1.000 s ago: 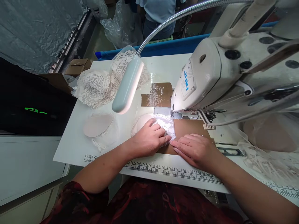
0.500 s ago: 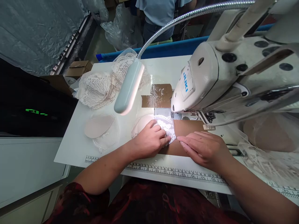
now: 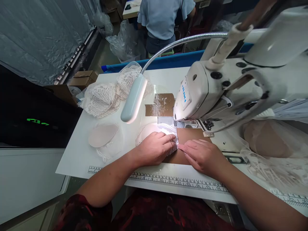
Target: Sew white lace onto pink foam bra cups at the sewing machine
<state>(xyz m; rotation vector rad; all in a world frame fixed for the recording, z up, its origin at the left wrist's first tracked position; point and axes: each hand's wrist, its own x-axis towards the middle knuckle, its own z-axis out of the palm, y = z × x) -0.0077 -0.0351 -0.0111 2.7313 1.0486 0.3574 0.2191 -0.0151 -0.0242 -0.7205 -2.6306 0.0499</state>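
Note:
A white lace bra cup (image 3: 168, 127) lies under the bright lamp, its upper edge against the needle area of the sewing machine (image 3: 192, 93). On top of the lace, my left hand (image 3: 155, 149) has its fingers bent and pressed together, holding the fabric down. My right hand (image 3: 202, 154) pinches the lace's right edge between thumb and forefinger, close to the left fingertips. Beneath both hands is a brown sheet (image 3: 189, 135) taped to the table. The palms hide the cup's lower part.
A lamp (image 3: 134, 98) on a flexible neck overhangs the table. Lace cups (image 3: 99, 99) are piled at the back left, with a loose cup (image 3: 103, 134) nearer. Sheer fabric (image 3: 269, 141) lies right. A printed ruler (image 3: 168, 181) follows the front edge. Another person (image 3: 158, 22) is beyond.
The view has tilted up slightly. My left fingers have straightened and slid further over the lace toward its right edge. My right hand still pinches the edge.

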